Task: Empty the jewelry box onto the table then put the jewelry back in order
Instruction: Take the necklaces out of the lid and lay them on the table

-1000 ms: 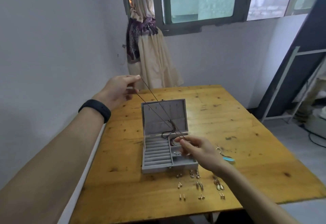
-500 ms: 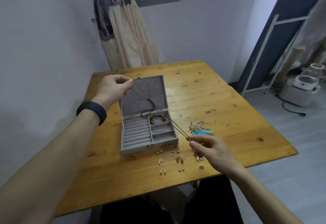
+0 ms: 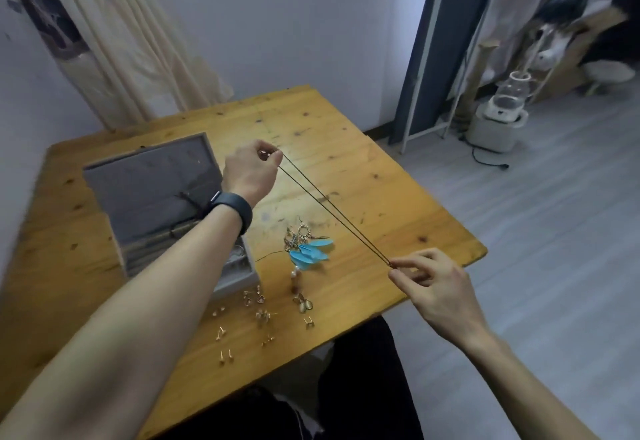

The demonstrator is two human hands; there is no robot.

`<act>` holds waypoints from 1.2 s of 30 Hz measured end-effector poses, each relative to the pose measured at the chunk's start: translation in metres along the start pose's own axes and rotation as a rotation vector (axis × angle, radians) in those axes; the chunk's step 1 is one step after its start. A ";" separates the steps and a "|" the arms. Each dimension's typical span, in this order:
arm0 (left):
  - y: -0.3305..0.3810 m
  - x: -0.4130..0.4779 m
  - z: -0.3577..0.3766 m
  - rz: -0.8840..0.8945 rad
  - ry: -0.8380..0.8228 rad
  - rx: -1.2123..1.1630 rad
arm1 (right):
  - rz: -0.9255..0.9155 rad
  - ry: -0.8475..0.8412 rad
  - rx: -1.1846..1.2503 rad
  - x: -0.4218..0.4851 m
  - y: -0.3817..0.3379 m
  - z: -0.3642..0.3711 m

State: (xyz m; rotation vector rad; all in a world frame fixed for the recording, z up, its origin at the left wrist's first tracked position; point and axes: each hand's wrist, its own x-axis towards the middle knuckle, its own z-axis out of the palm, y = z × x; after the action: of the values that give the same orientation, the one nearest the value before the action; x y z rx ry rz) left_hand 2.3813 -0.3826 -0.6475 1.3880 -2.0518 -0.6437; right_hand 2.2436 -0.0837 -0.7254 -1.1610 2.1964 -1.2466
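Knotty wood table (image 3: 346, 162); matt grey felt jewelry box (image 3: 145, 190); gold-metal earrings (image 3: 263, 315).

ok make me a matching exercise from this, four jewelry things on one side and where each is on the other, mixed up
1. black cord necklace
2. grey jewelry box
3. blue feather earrings
4. gold studs

a. lid open, on the left part of the table
b. in rows by the table's near edge
c. stretched between left hand and right hand
d. lying just right of the box

Pairs: 1-c, 2-a, 3-d, 4-b
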 end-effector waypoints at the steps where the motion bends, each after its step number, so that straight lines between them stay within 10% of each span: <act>1: 0.005 0.004 0.012 -0.009 -0.018 -0.012 | 0.013 0.026 -0.026 0.002 0.006 -0.004; 15: 0.000 0.042 0.106 0.056 -0.267 0.266 | -0.097 -0.037 -0.352 0.012 0.023 0.028; 36: -0.024 0.019 0.097 0.142 -0.160 0.117 | -0.244 0.259 -0.271 -0.001 0.042 0.057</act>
State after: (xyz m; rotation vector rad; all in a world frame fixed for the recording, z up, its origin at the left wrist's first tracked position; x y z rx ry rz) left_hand 2.3240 -0.4020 -0.7297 1.2749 -2.3243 -0.5988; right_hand 2.2607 -0.1022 -0.7920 -1.4828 2.5375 -1.2838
